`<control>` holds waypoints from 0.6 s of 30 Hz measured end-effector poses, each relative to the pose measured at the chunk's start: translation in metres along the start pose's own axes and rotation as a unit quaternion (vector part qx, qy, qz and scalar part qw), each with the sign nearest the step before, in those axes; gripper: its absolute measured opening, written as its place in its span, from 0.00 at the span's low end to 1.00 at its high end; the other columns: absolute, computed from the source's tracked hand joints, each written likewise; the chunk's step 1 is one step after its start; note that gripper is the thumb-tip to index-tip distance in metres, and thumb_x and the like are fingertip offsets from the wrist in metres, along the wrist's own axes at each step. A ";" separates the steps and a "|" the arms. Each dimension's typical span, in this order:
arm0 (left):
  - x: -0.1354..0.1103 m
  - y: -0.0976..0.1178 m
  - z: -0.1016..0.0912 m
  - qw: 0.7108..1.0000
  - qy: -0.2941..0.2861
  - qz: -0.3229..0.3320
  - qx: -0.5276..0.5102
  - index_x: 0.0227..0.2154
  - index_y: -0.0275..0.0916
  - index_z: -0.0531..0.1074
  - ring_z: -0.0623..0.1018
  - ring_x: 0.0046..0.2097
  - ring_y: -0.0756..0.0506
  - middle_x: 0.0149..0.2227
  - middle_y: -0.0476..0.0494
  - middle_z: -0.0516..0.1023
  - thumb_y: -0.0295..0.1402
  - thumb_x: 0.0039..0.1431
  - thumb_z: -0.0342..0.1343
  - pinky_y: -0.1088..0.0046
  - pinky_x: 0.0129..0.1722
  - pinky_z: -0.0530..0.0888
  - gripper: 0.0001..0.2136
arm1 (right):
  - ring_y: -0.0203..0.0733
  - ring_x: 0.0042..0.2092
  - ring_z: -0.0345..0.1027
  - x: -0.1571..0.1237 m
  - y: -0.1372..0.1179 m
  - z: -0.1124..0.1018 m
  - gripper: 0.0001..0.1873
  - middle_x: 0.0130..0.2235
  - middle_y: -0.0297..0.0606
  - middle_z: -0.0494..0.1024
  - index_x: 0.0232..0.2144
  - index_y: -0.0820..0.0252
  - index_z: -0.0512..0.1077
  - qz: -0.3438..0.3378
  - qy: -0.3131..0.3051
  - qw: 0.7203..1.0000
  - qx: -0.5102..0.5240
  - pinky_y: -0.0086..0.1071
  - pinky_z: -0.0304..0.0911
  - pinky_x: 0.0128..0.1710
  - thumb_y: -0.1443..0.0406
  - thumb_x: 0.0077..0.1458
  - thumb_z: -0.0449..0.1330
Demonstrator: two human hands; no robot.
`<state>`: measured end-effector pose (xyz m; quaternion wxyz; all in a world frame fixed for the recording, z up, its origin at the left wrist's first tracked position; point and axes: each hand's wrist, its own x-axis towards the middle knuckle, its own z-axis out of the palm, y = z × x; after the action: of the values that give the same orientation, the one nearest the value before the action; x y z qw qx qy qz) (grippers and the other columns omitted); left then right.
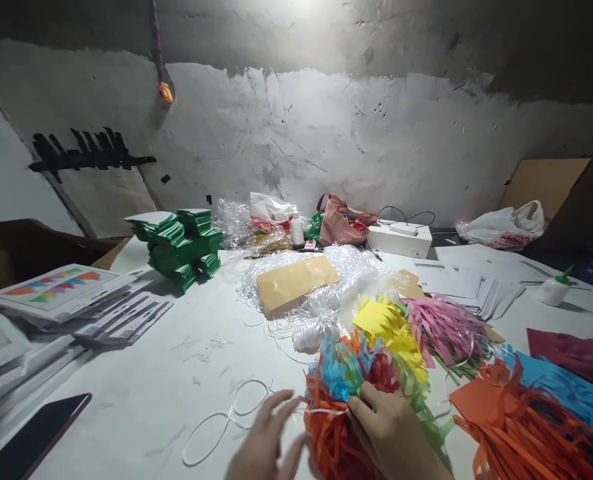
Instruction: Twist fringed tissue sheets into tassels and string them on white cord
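Observation:
My right hand [394,433] is closed round a bundle of fringed paper strips [346,387] in orange, red, blue and green, low at the centre of the table. A thin white string [326,411] runs across the bundle between my hands. My left hand [269,440] is beside the bundle's left side, fingers spread and slightly blurred, touching the string's end. A loop of the same white string [226,420] lies on the table to its left.
Yellow [391,327], pink [446,327], orange [521,433] and blue [566,387] fringed paper lie to the right. A coil of white string [316,320], a tan envelope [296,281], green packs [181,247], printed cards [56,293], a dark phone [36,433] and a glue bottle [554,288] surround them.

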<state>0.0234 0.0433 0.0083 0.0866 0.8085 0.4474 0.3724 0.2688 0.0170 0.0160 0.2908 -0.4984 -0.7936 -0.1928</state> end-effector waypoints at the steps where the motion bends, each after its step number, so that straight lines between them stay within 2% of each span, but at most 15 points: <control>1: 0.001 0.009 0.015 0.998 -0.019 0.060 0.011 0.55 0.44 0.72 0.84 0.43 0.43 0.54 0.37 0.79 0.39 0.64 0.56 0.74 0.39 0.81 0.17 | 0.39 0.23 0.65 -0.001 -0.002 0.000 0.18 0.27 0.35 0.71 0.30 0.56 0.70 -0.002 0.004 1.000 0.003 0.34 0.48 0.25 0.67 0.70 0.45; 3: 0.006 0.028 0.039 0.993 -0.048 0.109 0.025 0.53 0.43 0.73 0.84 0.43 0.43 0.47 0.39 0.83 0.34 0.67 0.51 0.75 0.38 0.81 0.14 | 0.40 0.23 0.65 -0.003 -0.005 -0.003 0.17 0.27 0.35 0.71 0.31 0.56 0.70 -0.006 0.001 1.000 0.021 0.34 0.50 0.24 0.66 0.70 0.45; 6: 0.019 0.042 0.050 0.993 -0.101 0.067 0.007 0.39 0.44 0.77 0.83 0.34 0.44 0.34 0.45 0.83 0.27 0.65 0.49 0.74 0.32 0.79 0.12 | 0.42 0.27 0.71 -0.011 0.005 -0.016 0.12 0.32 0.39 0.74 0.42 0.58 0.71 0.008 -0.037 0.998 0.059 0.32 0.58 0.26 0.64 0.69 0.48; 8: 0.028 0.039 0.041 0.989 -0.133 0.013 -0.061 0.35 0.44 0.77 0.82 0.34 0.45 0.33 0.47 0.82 0.28 0.66 0.48 0.74 0.34 0.77 0.11 | 0.44 0.34 0.74 -0.021 0.023 -0.030 0.14 0.40 0.43 0.75 0.51 0.59 0.68 0.039 -0.063 0.993 0.088 0.33 0.65 0.31 0.64 0.67 0.51; 10: 0.036 0.031 0.025 0.977 -0.152 -0.043 -0.146 0.35 0.44 0.78 0.82 0.35 0.45 0.33 0.48 0.83 0.34 0.68 0.48 0.75 0.36 0.76 0.12 | 0.43 0.38 0.75 -0.032 0.045 -0.045 0.15 0.44 0.44 0.74 0.54 0.57 0.67 0.076 -0.090 0.985 0.130 0.32 0.68 0.35 0.65 0.67 0.51; 12: 0.042 0.024 0.009 0.959 -0.176 -0.085 -0.203 0.35 0.45 0.79 0.82 0.35 0.45 0.33 0.49 0.85 0.39 0.68 0.49 0.76 0.37 0.75 0.14 | 0.39 0.35 0.74 -0.039 0.066 -0.060 0.12 0.39 0.40 0.74 0.47 0.55 0.71 0.108 -0.133 0.969 0.176 0.29 0.68 0.34 0.65 0.69 0.49; 14: 0.047 0.021 -0.004 0.948 -0.201 -0.098 -0.227 0.35 0.46 0.81 0.82 0.36 0.45 0.33 0.49 0.85 0.42 0.67 0.51 0.76 0.38 0.75 0.14 | 0.38 0.33 0.72 -0.040 0.083 -0.072 0.13 0.34 0.37 0.72 0.40 0.55 0.74 0.129 -0.172 0.954 0.211 0.29 0.66 0.33 0.63 0.69 0.49; 16: 0.051 0.022 -0.014 0.943 -0.213 -0.094 -0.238 0.35 0.46 0.82 0.82 0.37 0.45 0.34 0.49 0.85 0.43 0.66 0.52 0.77 0.38 0.75 0.14 | 0.39 0.35 0.71 -0.035 0.096 -0.080 0.12 0.36 0.38 0.71 0.39 0.56 0.74 0.137 -0.194 0.945 0.226 0.30 0.66 0.34 0.63 0.68 0.50; 18: 0.055 0.024 -0.022 0.946 -0.200 -0.090 -0.237 0.34 0.46 0.81 0.82 0.37 0.45 0.34 0.49 0.85 0.43 0.66 0.52 0.78 0.38 0.75 0.14 | 0.40 0.36 0.71 -0.027 0.105 -0.088 0.12 0.37 0.40 0.71 0.38 0.57 0.75 0.138 -0.203 0.944 0.219 0.32 0.66 0.35 0.64 0.67 0.51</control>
<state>0.0416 0.0687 0.0643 0.3967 0.7786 0.3909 0.2892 0.3961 -0.0090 0.0670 0.2490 -0.5555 -0.7821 0.1333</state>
